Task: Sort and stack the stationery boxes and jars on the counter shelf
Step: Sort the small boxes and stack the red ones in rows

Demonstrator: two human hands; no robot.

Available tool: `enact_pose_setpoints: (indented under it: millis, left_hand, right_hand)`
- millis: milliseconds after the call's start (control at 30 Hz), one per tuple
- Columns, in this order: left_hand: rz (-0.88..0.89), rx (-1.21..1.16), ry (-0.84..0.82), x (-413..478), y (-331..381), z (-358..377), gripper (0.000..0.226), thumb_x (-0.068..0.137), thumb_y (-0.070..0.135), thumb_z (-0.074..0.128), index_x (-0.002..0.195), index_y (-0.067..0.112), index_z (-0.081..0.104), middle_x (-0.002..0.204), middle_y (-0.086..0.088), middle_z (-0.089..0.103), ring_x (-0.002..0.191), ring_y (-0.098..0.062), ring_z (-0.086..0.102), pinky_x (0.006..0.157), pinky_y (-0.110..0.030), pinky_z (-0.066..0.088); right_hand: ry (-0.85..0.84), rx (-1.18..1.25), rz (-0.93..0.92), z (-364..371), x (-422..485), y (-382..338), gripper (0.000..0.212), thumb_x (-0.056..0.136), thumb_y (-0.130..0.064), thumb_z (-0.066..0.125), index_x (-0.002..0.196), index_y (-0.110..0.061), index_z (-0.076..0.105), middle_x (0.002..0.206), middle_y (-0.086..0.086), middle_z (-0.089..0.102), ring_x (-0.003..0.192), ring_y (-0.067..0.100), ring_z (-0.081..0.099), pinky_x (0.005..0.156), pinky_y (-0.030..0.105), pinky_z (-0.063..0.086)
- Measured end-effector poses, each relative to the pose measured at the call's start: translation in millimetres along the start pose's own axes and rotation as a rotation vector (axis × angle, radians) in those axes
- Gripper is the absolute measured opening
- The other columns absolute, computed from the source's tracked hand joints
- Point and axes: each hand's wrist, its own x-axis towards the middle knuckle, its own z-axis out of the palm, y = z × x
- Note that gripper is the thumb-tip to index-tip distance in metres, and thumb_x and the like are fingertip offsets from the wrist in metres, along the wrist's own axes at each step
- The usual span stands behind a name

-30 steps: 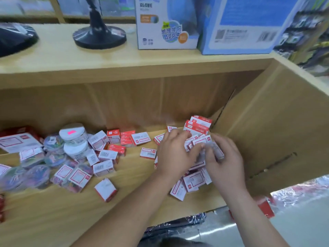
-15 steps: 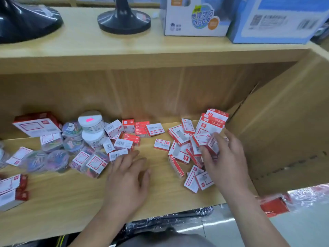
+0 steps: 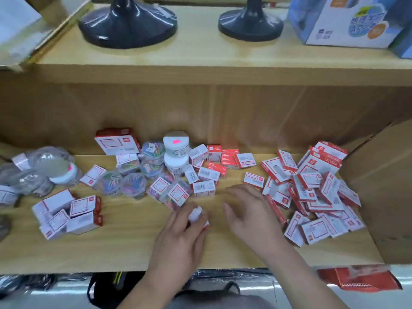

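Stationery boxes (image 3: 316, 192), small, red and white, lie in a loose heap at the right end of the wooden shelf (image 3: 124, 253), against a brown carton (image 3: 383, 186). A second group of boxes (image 3: 66, 216) sits at the left front, partly stacked. The left hand (image 3: 178, 239) has its fingers curled round one small box (image 3: 196, 215) at the front centre of the shelf; whether that box touches the board cannot be told. The right hand (image 3: 249, 217) is spread and relaxed, holding nothing, just beside the heap; its outline is blurred. Clear jars (image 3: 133, 185) of coloured clips cluster left of centre. Behind them two white-lidded jars (image 3: 176, 143) stand one upon the other, the upper lid bearing a pink sticker. One larger box (image 3: 117, 142) stands at the back. Further jars (image 3: 53, 167) at far left are blurred. The table (image 3: 200, 59) above carries two black round bases (image 3: 127, 25) and a printed globe box (image 3: 347, 21).
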Motion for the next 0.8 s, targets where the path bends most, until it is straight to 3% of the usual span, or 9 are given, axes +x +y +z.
enact_pose_setpoints:
  millis: [133,233,300,367,500,633,700,800]
  left_hand:
    - [-0.058,-0.072,0.032,-19.6,-12.1,-9.1,0.035,0.092,0.027,0.074,0.127,0.024,0.068,0.138,0.0,0.057,0.11,-0.025,0.057,0.092,-0.035,0.051]
    - [-0.101,-0.12,0.05,-26.0,-21.6,-16.2,0.038,0.095,0.032,0.069,0.133,0.027,0.066,0.137,0.004,0.057,0.108,-0.02,0.057,0.092,-0.034,0.051]
    - [-0.131,-0.147,0.069,-29.2,-27.9,-20.0,0.039,0.096,0.032,0.067,0.134,0.028,0.065,0.133,0.006,0.059,0.106,-0.018,0.057,0.092,-0.033,0.05]
    - [-0.212,-0.231,0.082,-30.2,-33.2,-22.8,0.048,0.093,0.036,0.069,0.139,0.029,0.061,0.127,0.011,0.06,0.107,-0.014,0.057,0.094,-0.03,0.048]
    - [-0.358,-0.385,0.093,-23.3,-36.2,-22.3,0.062,0.084,0.043,0.076,0.143,0.034,0.058,0.117,0.017,0.059,0.111,-0.008,0.059,0.096,-0.02,0.046]
    - [-0.339,-0.391,0.069,-12.5,-37.8,-21.3,0.063,0.079,0.05,0.079,0.138,0.037,0.062,0.126,0.022,0.053,0.106,-0.005,0.064,0.093,-0.027,0.052]
    - [-0.341,-0.472,-0.005,-11.3,-46.4,-23.9,0.067,0.076,0.042,0.082,0.139,0.039,0.06,0.132,0.024,0.052,0.108,-0.004,0.064,0.095,-0.027,0.053]
    - [-0.343,-0.61,-0.066,-11.8,-58.7,-27.9,0.061,0.075,0.016,0.079,0.132,0.036,0.065,0.116,0.017,0.06,0.092,-0.013,0.064,0.086,-0.035,0.055]
  right_hand:
    - [-0.048,-0.127,-0.129,25.6,24.2,-13.5,0.06,0.085,-0.032,0.07,0.142,-0.025,0.053,0.151,-0.005,0.043,0.139,0.016,0.039,0.114,0.028,0.034]
    - [-0.125,-0.252,-0.217,44.8,43.6,-11.1,0.064,0.089,-0.035,0.067,0.149,-0.023,0.044,0.161,0.001,0.031,0.152,0.023,0.019,0.121,0.042,0.026]
    - [-0.116,-0.302,-0.251,50.1,46.5,-8.8,0.056,0.092,-0.037,0.06,0.145,-0.02,0.05,0.156,0.004,0.042,0.151,0.028,0.024,0.118,0.052,0.03]
    - [-0.054,-0.357,-0.28,47.6,39.1,-9.3,0.049,0.093,-0.039,0.054,0.136,-0.018,0.06,0.142,0.005,0.057,0.143,0.031,0.038,0.114,0.054,0.033]
    - [-0.024,-0.267,-0.179,40.8,12.8,-17.1,0.044,0.084,-0.038,0.072,0.124,-0.021,0.067,0.12,-0.004,0.061,0.113,0.023,0.056,0.094,0.037,0.05]
    - [-0.018,-0.086,-0.046,36.7,10.2,-12.7,0.05,0.08,-0.04,0.079,0.126,-0.026,0.066,0.116,-0.01,0.063,0.108,0.009,0.058,0.086,0.011,0.038]
    - [-0.014,-0.034,-0.047,32.3,11.0,-9.8,0.053,0.078,-0.037,0.083,0.126,-0.025,0.067,0.112,-0.01,0.065,0.104,0.002,0.057,0.085,-0.003,0.029]
    - [-0.055,0.003,-0.055,28.0,10.7,-5.2,0.053,0.077,-0.038,0.084,0.127,-0.029,0.066,0.113,-0.015,0.065,0.105,0.001,0.06,0.092,0.005,0.039]
